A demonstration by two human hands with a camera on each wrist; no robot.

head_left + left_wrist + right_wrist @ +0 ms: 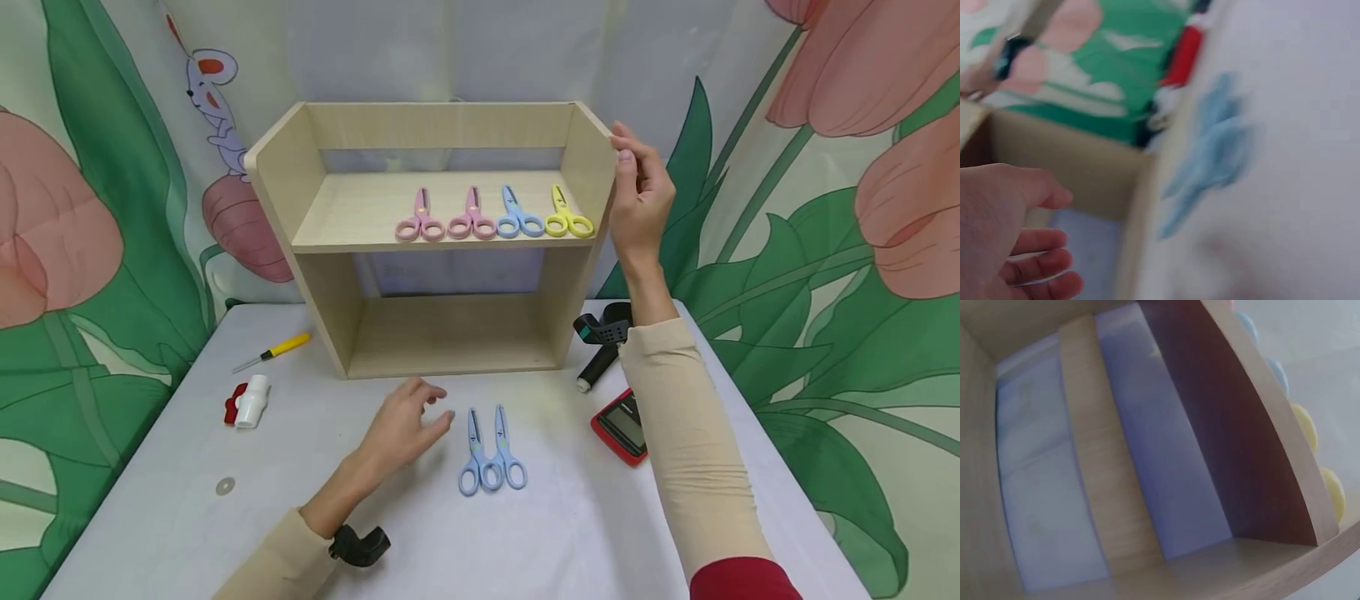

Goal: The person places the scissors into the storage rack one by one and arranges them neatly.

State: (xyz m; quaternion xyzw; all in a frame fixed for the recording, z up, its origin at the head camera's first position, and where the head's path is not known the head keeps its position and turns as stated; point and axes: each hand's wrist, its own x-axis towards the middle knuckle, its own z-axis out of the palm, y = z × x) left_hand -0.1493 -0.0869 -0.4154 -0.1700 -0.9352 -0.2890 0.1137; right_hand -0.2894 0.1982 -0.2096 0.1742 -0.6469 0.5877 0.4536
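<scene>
- Two pale blue plastic child's scissors [491, 454] lie side by side on the white table [165, 517], just in front of the light wooden two-tier shelf unit [442, 329]. Their long axes run front to back: closed blades point away from the person toward the shelf, finger loops sit nearest the person, the loops touching or overlapping.
- The left hand [401, 425] hovers just left of these scissors, fingers loosely curled and spread, holding nothing; its fingertips are near the blade ends but apart from them. The left wrist view is blurred and shows the scissors [1216, 150] only as a blue smear.
- The right hand [637, 196] is raised at the shelf unit's upper right side panel, fingertips against its front edge.
- On the upper shelf four more scissors lie in a row, two pink [446, 218], one blue [517, 215], one yellow [567, 215], blades pointing to the back.
</scene>
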